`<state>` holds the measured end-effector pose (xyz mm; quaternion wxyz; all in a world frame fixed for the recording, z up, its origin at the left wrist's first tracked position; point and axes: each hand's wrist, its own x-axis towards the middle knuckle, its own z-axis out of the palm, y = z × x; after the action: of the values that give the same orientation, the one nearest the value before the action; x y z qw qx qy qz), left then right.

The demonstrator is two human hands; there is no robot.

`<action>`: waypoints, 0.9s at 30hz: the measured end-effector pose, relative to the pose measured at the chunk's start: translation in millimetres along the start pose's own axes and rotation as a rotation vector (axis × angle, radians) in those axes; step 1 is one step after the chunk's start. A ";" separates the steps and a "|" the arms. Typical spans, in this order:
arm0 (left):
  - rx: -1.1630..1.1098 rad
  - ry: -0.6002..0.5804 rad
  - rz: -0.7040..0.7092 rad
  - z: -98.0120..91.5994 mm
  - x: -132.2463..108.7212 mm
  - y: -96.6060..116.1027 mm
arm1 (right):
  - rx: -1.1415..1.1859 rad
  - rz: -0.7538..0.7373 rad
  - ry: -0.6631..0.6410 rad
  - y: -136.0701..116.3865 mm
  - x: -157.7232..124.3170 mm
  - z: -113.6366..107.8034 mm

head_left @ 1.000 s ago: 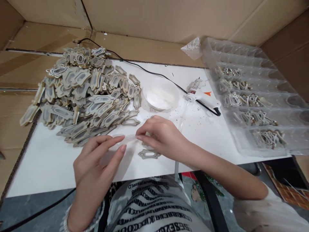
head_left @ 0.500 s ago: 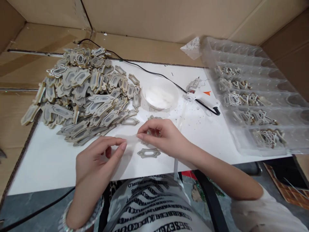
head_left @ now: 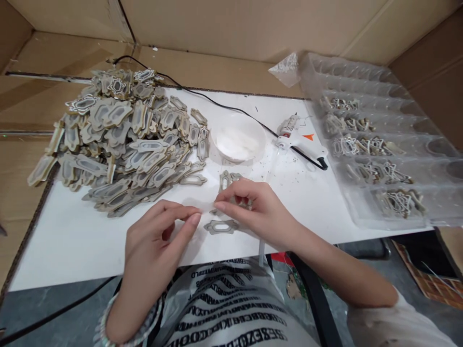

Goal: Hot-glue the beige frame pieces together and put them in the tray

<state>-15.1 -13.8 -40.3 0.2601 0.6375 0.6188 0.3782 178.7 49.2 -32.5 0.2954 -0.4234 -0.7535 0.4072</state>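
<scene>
Right, both hands are low over the front edge of the white surface (head_left: 72,241), approx. mid-width; left hand (head_left: 159,238) has thumb and forefinger closed narrow on one end of a thin see-through strip (head_left: 207,208); right hand (head_left: 253,207) pinches the other end, remaining fingers curled; the strip is faint, so its exact shape can't be told; it spans the small gap between the fingertips, just above the surface. Below that gap, nearer the front edge, lies a flat cutout (head_left: 222,226) w/ an oblong opening, just beside the right hand; a couple more cutouts (head_left: 225,179) sit just beyond that hand's fingers. A big pile of cutouts (head_left: 119,140) fills the far-left corner and spills over the left edge; a white bowl (head_left: 238,140) stands just beside the pile, approx. centre; a glue gun (head_left: 300,140) lies to the bowl's right, its black cord (head_left: 202,96) running off toward the far-left corner; a clear tray (head_left: 365,77) w/ rows of pieces covers the right edge.
</scene>
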 end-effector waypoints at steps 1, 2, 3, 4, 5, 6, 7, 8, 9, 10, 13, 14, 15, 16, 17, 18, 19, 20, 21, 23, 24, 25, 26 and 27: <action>-0.007 -0.010 0.011 0.9 0.5 1.1 | -0.004 -0.016 0.013 0.1 -2.0 -1.3; -0.010 -0.018 0.014 1.3 0.7 1.4 | -0.018 -0.033 0.033 0.9 -4.7 -3.6; -0.011 -0.029 0.012 1.5 0.4 1.1 | -0.046 -0.058 0.062 2.5 -8.1 -7.0; -0.011 -0.045 0.007 1.5 -0.1 0.4 | -0.091 -0.096 0.094 4.8 -12.4 -11.5; -0.009 -0.068 0.006 1.4 -0.8 -0.6 | -0.157 -0.142 0.122 7.5 -17.5 -16.6; -0.002 -0.098 0.009 1.4 -1.5 -1.7 | -0.241 -0.203 0.147 10.6 -23.2 -22.1; 0.007 -0.130 0.018 1.7 -2.2 -2.8 | -0.342 -0.272 0.157 13.7 -29.5 -27.5; 0.017 -0.160 0.026 2.2 -2.7 -3.8 | -0.449 -0.331 0.153 16.7 -35.8 -32.2; 0.027 -0.187 0.029 3.0 -2.9 -4.4 | -0.558 -0.387 0.153 19.3 -41.9 -36.1; 0.033 -0.207 0.029 4.0 -2.9 -4.8 | -0.664 -0.434 0.143 21.4 -47.4 -38.9; 0.047 -0.240 0.027 6.4 -2.1 -3.5 | -0.906 -0.525 0.132 23.7 -59.1 -41.0; 0.058 -0.243 0.029 6.6 -1.8 -2.5 | -0.953 -0.543 0.136 23.4 -61.3 -40.1; 0.069 -0.242 0.034 6.2 -1.8 -1.5 | -0.987 -0.555 0.144 22.7 -62.9 -38.9; 0.079 -0.238 0.042 5.4 -1.9 -0.4 | -1.012 -0.565 0.151 21.7 -63.9 -37.4; 0.086 -0.235 0.049 4.2 -2.1 0.4 | -1.033 -0.571 0.155 20.8 -64.7 -35.9; 0.090 -0.231 0.059 2.7 -2.5 1.1 | -1.053 -0.578 0.156 19.9 -65.3 -34.3; 0.094 -0.228 0.065 1.2 -2.9 1.5 | -1.073 -0.583 0.155 19.1 -65.9 -32.9; 0.103 -0.226 0.064 -0.4 -3.3 1.7 | -1.092 -0.587 0.153 18.4 -66.4 -31.6; 0.117 -0.222 0.055 -1.6 -3.6 1.6 | -1.110 -0.590 0.150 17.8 -67.0 -30.3; 0.149 -0.225 0.024 -2.9 -3.9 1.1 | -1.136 -0.586 0.139 17.0 -68.0 -28.0; 0.161 -0.236 0.011 -2.7 -3.8 0.8 | -1.145 -0.583 0.135 16.7 -68.4 -27.0; 0.167 -0.251 0.002 -2.2 -3.7 0.5 | -1.151 -0.576 0.128 16.4 -68.7 -26.1; 0.166 -0.268 -0.001 -1.5 -3.6 0.3 | -1.154 -0.572 0.118 16.2 -68.9 -25.3; 0.160 -0.289 -0.002 -0.6 -3.6 0.2 | -1.156 -0.568 0.110 16.1 -69.0 -24.6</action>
<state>-15.2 -17.4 -40.3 0.2952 0.7033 0.6038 0.2315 236.8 2.5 -41.1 0.1541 -0.3184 -0.9178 -0.1804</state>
